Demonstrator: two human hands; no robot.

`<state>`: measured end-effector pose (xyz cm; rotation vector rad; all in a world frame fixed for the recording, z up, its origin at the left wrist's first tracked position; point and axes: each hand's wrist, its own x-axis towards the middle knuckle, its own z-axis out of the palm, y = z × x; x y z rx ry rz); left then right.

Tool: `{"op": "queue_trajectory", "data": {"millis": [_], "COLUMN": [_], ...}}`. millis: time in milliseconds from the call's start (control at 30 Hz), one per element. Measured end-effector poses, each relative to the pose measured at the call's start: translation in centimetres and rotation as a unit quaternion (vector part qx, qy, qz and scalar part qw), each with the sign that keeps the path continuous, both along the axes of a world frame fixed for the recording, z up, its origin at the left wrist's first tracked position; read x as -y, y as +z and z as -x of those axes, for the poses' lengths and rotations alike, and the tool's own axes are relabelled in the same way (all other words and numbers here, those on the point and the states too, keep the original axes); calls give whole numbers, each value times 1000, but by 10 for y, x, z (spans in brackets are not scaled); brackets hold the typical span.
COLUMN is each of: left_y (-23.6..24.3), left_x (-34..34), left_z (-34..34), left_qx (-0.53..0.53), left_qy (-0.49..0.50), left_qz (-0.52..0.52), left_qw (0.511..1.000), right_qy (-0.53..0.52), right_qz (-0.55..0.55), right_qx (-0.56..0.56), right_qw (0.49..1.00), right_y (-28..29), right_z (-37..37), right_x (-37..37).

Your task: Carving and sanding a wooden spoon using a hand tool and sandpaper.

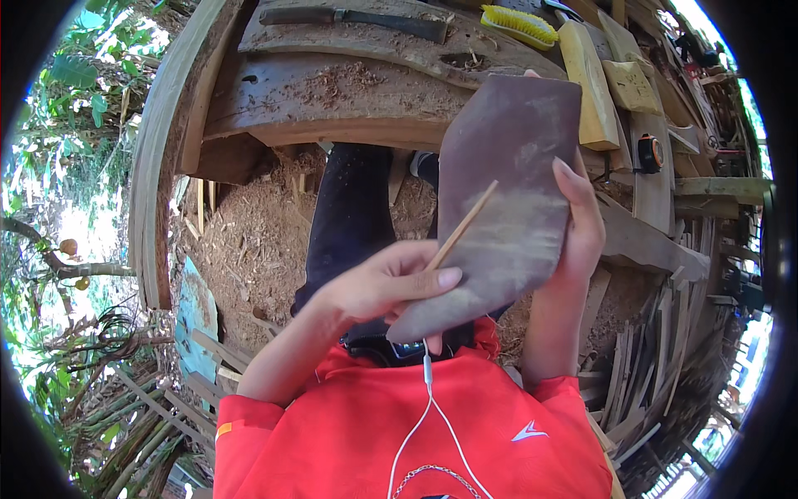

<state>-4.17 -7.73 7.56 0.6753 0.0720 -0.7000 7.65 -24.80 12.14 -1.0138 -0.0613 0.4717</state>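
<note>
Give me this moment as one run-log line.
left hand: holding thin stick | right hand: holding brown sheet | beyond: knife, yellow brush

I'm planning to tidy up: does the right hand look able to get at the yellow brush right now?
Probably not: the right hand is taken up holding the brown sheet, and the brush lies beyond it.

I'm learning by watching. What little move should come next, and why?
Perhaps slide the thin stick gently along the brown sheet: the left hand pinches the stick, which lies across the sheet's face, while the right hand holds the sheet by its side.
</note>
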Motion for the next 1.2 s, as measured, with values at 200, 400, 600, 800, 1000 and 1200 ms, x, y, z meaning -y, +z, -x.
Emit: {"op": "queue_trajectory", "data": {"millis": [200, 400, 600, 800, 1000, 1200], "left_y": [-11, -1, 3, 22, 27, 22], "left_x": [77, 81, 83, 97, 102, 85], "left_z": [12, 13, 14, 12, 8, 11], "left_qx": [-4, -60, -118, -162, -193, -143], "left_qy": [0, 72, 66, 98, 71, -40], "left_qz": [148, 53, 52, 49, -20, -110], "left_qw": [989, 994, 990, 981, 978, 983], "right_qy": [125, 133, 195, 257, 262, 216], "right_qz": [-289, -425, -415, -403, -453, -453], "right_qx": [40, -171, -189, -202, -243, -286], "right_qw": [948, 879, 868, 855, 817, 817], "right_y": [-8, -54, -71, -81, -76, -87], "right_z": [0, -4, 5, 16, 21, 15], "right_x": [-22, -24, -32, -38, -28, -11]}}
